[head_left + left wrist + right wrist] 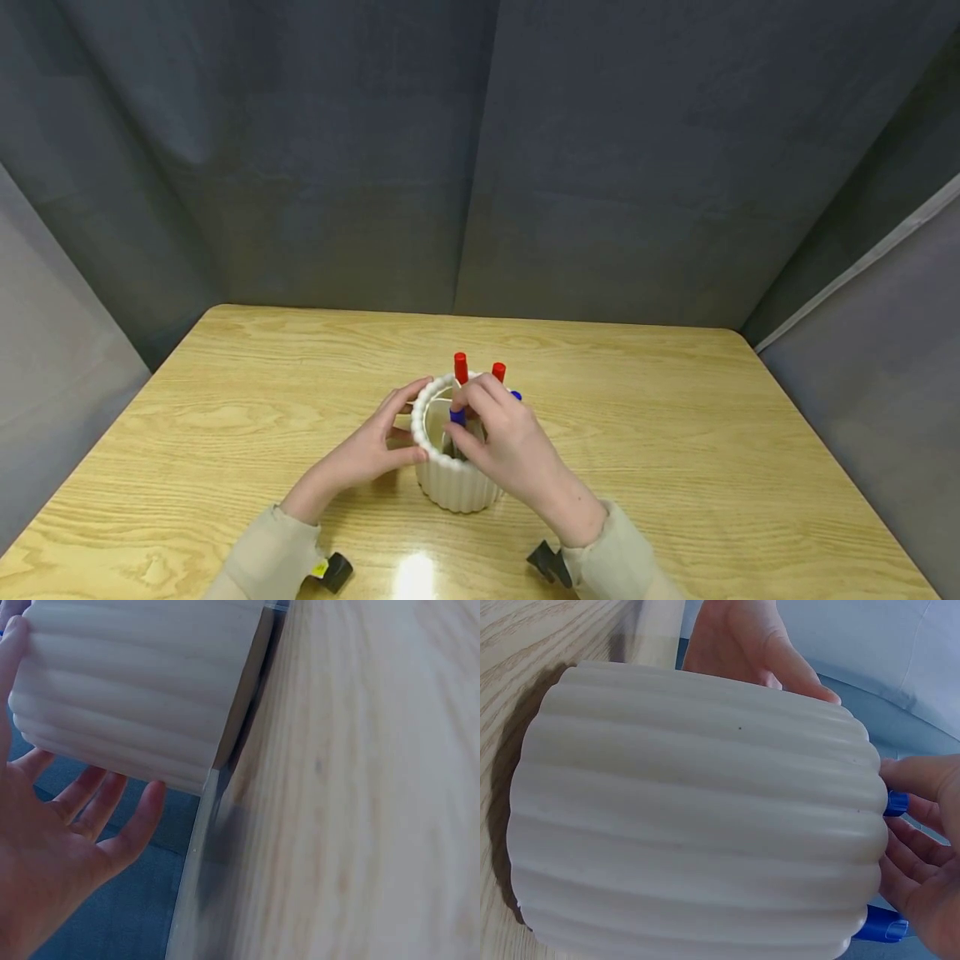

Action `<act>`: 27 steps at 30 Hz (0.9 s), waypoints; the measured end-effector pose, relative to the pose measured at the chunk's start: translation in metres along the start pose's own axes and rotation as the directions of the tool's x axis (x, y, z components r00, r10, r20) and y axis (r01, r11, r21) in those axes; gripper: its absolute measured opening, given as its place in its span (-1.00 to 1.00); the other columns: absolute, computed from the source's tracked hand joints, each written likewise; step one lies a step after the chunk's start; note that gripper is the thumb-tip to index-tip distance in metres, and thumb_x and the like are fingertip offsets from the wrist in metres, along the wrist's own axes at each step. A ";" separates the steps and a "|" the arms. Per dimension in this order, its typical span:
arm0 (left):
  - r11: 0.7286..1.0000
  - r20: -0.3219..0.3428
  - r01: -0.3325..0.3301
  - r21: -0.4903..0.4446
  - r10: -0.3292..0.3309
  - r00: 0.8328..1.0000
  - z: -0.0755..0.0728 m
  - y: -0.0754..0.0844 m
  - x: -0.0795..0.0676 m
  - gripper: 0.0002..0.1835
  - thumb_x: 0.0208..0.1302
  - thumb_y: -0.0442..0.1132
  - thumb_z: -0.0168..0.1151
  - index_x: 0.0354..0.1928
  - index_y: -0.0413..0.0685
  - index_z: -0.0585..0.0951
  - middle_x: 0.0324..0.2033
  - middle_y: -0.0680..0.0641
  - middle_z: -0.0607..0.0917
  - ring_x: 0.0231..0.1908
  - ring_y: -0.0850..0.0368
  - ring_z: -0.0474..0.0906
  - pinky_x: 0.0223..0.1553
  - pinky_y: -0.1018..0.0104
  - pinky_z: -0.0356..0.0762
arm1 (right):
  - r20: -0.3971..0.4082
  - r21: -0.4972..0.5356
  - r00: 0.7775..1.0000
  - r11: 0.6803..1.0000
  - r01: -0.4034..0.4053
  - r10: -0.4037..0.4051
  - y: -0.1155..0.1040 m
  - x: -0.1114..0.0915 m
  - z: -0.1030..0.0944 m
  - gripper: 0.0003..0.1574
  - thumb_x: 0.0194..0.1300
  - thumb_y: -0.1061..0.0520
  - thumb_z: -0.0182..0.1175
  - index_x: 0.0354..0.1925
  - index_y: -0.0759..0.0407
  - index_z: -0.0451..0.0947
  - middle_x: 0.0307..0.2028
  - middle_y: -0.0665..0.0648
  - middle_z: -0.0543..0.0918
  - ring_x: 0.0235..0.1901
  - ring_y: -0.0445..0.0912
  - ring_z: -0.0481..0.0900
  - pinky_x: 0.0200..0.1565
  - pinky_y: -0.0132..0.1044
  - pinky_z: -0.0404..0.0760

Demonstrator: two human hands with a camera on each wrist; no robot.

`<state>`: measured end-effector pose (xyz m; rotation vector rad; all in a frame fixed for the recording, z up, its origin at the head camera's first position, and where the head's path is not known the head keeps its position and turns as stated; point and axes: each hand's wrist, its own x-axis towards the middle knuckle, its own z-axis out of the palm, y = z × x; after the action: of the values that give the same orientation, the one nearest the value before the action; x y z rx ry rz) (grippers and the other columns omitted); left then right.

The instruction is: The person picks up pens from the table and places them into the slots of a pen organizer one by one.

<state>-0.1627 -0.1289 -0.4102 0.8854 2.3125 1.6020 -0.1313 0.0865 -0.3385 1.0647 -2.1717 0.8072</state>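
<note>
A white ribbed pen holder with a beaded rim stands upright on the table. My left hand steadies it from the left, thumb at the near rim and fingers spread along the far side. In the left wrist view, fingertips meet the ribbed wall. Over the opening, my right hand pinches a blue-capped marker between thumb and fingers; its lower part is inside the holder. Two red-capped markers stick up at the back, and another blue cap shows behind the right hand.
The holder sits around the middle of a light wooden table. Dark grey curtains hang behind the table, with paler panels at both sides. Black wrist-camera mounts show below both sleeves.
</note>
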 end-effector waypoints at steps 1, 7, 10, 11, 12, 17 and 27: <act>1.000 0.001 -0.002 0.000 0.002 1.000 0.000 0.000 0.000 -0.12 0.13 -0.20 0.27 0.38 0.32 -0.03 0.25 0.01 0.16 0.16 -0.04 0.17 0.05 0.09 0.40 | 0.001 -0.002 1.000 1.000 -0.004 0.004 0.000 0.000 0.000 -0.72 -0.03 0.29 0.35 -0.34 0.20 0.44 -0.35 0.02 0.45 -0.43 -0.25 0.46 -0.35 -0.64 0.47; 1.000 0.003 -0.014 0.001 0.014 1.000 -0.001 0.000 0.000 -0.13 0.13 -0.21 0.27 0.39 0.28 -0.03 0.25 -0.02 0.16 0.16 -0.06 0.17 0.05 0.08 0.41 | -0.029 0.028 1.000 1.000 0.002 -0.001 -0.001 0.002 -0.004 -0.83 0.09 0.24 0.26 -0.36 0.19 0.43 -0.30 0.03 0.45 -0.42 -0.20 0.45 -0.38 -0.61 0.46; 1.000 -0.001 -0.015 0.000 0.015 1.000 -0.001 0.001 0.000 -0.12 0.13 -0.20 0.27 0.39 0.29 -0.03 0.25 -0.02 0.16 0.16 -0.04 0.17 0.05 0.09 0.41 | -0.060 0.055 0.998 0.998 0.014 -0.011 0.001 0.003 -0.007 -0.89 0.15 0.23 0.21 -0.36 0.20 0.44 -0.29 0.05 0.47 -0.44 -0.15 0.49 -0.41 -0.58 0.51; 1.000 -0.003 -0.010 0.000 0.010 1.000 -0.001 0.002 0.000 -0.12 0.13 -0.19 0.27 0.39 0.30 -0.03 0.25 -0.01 0.16 0.16 -0.04 0.18 0.05 0.09 0.40 | -0.067 0.057 0.998 0.998 0.015 -0.011 0.001 0.003 -0.008 -0.90 0.17 0.22 0.19 -0.36 0.20 0.45 -0.29 0.05 0.47 -0.43 -0.15 0.50 -0.39 -0.57 0.52; 1.000 -0.006 -0.006 -0.001 0.006 1.000 0.000 0.002 0.000 -0.11 0.12 -0.19 0.28 0.38 0.31 -0.03 0.25 0.00 0.16 0.17 -0.03 0.18 0.05 0.08 0.40 | -0.074 0.050 0.997 0.999 0.016 -0.013 0.002 0.004 -0.009 -0.91 0.18 0.21 0.19 -0.36 0.20 0.45 -0.29 0.06 0.48 -0.41 -0.15 0.51 -0.39 -0.57 0.52; 1.000 -0.018 0.015 -0.004 -0.015 1.000 0.001 0.004 0.000 -0.10 0.10 -0.17 0.30 0.38 0.34 -0.03 0.25 0.02 0.17 0.17 -0.01 0.20 0.06 0.10 0.41 | -0.112 0.011 0.994 1.000 0.006 -0.004 0.005 0.005 -0.019 -0.91 0.20 0.18 0.16 -0.39 0.19 0.47 -0.31 0.06 0.51 -0.35 -0.16 0.51 -0.34 -0.54 0.52; 1.000 -0.025 -0.001 0.030 0.002 1.000 0.000 0.002 0.001 -0.10 0.09 -0.17 0.31 0.39 0.25 -0.01 0.28 -0.01 0.17 0.15 -0.05 0.22 0.03 0.16 0.45 | -0.193 0.000 0.981 1.000 -0.007 0.007 0.017 0.006 -0.032 -0.91 0.18 0.19 0.15 -0.40 0.22 0.50 -0.36 0.06 0.54 -0.39 -0.16 0.50 -0.35 -0.46 0.52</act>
<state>-0.1626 -0.1283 -0.4079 0.8788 2.3600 1.5921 -0.1410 0.1157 -0.3181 0.9374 -2.0138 0.8750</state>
